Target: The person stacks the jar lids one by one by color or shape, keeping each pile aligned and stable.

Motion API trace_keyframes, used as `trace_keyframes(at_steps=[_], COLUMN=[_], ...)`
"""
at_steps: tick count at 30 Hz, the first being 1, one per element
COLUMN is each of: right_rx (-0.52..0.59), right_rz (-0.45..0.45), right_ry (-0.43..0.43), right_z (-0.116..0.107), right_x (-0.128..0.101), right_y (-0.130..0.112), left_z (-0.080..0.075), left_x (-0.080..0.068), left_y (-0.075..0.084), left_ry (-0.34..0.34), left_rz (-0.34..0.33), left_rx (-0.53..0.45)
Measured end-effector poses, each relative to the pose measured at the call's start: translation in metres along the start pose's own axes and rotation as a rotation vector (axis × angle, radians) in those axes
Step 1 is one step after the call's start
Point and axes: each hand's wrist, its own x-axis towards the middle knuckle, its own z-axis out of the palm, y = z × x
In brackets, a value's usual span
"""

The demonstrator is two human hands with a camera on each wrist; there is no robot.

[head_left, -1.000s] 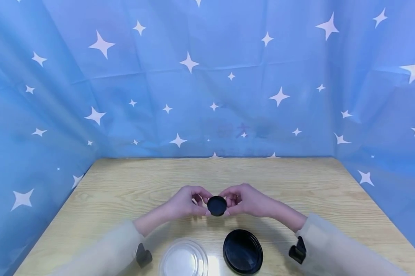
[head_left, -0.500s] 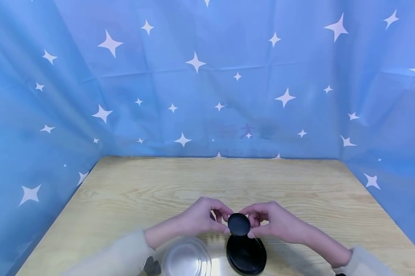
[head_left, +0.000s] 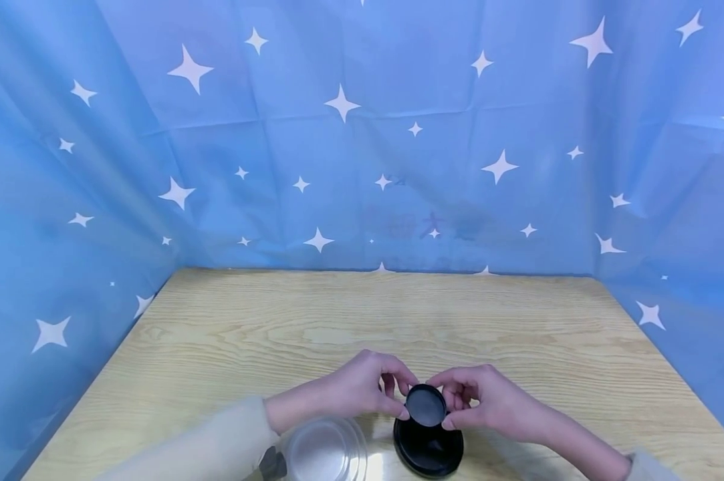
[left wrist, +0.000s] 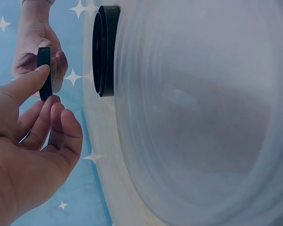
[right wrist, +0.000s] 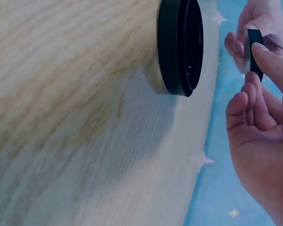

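A small round black cap [head_left: 426,405] with a raised rim is held in the air between both hands. My left hand [head_left: 368,386] pinches its left edge between thumb and fingertips. On the opposite edge my right hand [head_left: 488,404] pinches it the same way. Below the cap lies a larger round black lid [head_left: 428,451] on the table, partly covered by the cap in the head view. Both wrist views show a gap between the cap [left wrist: 44,73] and the larger lid [right wrist: 172,52].
A clear round plastic container [head_left: 322,451] stands on the wooden table [head_left: 247,327] left of the larger lid, close to the left forearm. A blue curtain [head_left: 265,147] with white stars hangs behind the table and along both sides.
Both hands have carried the small cap rightward and toward the table's front, from behind the larger lid to over it. The head view has shifted slightly. The larger lid and container stay put.
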Motion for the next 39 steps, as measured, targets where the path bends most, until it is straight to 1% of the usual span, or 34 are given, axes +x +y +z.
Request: trace_keyframes(at_steps=[3,7,11,15,24,27,35,39], right_rx=[-0.001,0.004,0.042,0.074,-0.01,-0.044,-0.11,-0.123], right_rz=[0.009,0.001,0.005,0.019,0.034,0.027,-0.016,-0.016], right_ry=[0.002,-0.006,-0.028,-0.037,0.005,0.01,0.024,0.03], right_z=[0.002,0.005,0.009,0.013,0.019,0.02,0.023,0.023], right_x=[-0.003,-0.005,-0.008,-0.009,-0.011,-0.01,-0.01,-0.009], right_y=[0.003,0.008,0.013,0.017,0.023,0.025,0.027,0.027], left_z=[0.002,0.005,0.008,0.011,0.013,0.014,0.016,0.016], left_x=[0.001,0.001,0.001,0.002,0.004,0.004,0.006,0.006], left_y=[0.0,0.001,0.0,-0.004,-0.011,-0.012,-0.019,-0.02], left_ry=[-0.015,-0.046,-0.08,-0.107,-0.141,-0.148,-0.145,-0.144], left_rz=[0.003,-0.019,-0.041,-0.055,-0.063,-0.061,-0.022,-0.016], left_rx=[0.009,0.002,-0.014,-0.019,0.028,0.054,0.16,0.192])
